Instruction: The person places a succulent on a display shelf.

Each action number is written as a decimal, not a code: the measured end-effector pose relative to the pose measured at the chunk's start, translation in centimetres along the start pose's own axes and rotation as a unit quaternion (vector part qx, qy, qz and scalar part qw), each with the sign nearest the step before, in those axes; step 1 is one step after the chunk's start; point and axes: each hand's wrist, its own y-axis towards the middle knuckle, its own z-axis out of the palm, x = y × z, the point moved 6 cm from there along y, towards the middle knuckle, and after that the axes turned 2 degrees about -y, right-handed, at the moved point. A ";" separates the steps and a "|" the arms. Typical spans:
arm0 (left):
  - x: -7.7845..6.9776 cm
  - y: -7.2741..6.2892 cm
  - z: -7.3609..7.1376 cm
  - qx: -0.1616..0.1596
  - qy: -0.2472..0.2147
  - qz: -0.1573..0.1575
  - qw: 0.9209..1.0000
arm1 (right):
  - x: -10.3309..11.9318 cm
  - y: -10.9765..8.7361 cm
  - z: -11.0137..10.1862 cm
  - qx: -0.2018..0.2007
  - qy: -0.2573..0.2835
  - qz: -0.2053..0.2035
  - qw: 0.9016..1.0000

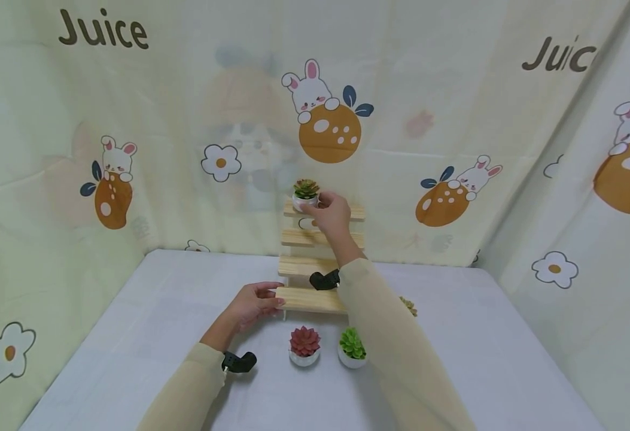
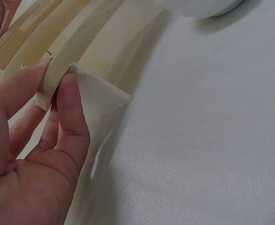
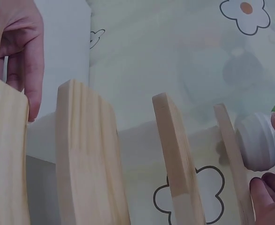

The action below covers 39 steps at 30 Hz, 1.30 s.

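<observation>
A tiered wooden plant stand (image 1: pixel 309 265) stands against the back curtain. My left hand (image 1: pixel 252 305) pinches the left end of its lowest board (image 2: pixel 72 51) between thumb and fingers. On the left of the top board sits a potted succulent (image 1: pixel 306 194) with green, reddish-tipped leaves in a white pot (image 3: pixel 259 140). My right hand (image 1: pixel 333 215) holds that pot from its right side, thumb in front. In the right wrist view only part of this hand shows, at the right edge.
A red succulent (image 1: pixel 304 345) and a bright green succulent (image 1: pixel 352 347) in white pots stand on the white table (image 1: pixel 131 335) before the stand. A yellowish succulent (image 1: pixel 408 306) is partly hidden behind the right sleeve. A printed curtain (image 1: pixel 212 209) hangs behind.
</observation>
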 end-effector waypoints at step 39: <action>0.2 -0.1 0.3 0.002 -0.031 0.005 0.999 | -6.4 -12.2 -12.0 0.049 -0.037 -0.019 0.998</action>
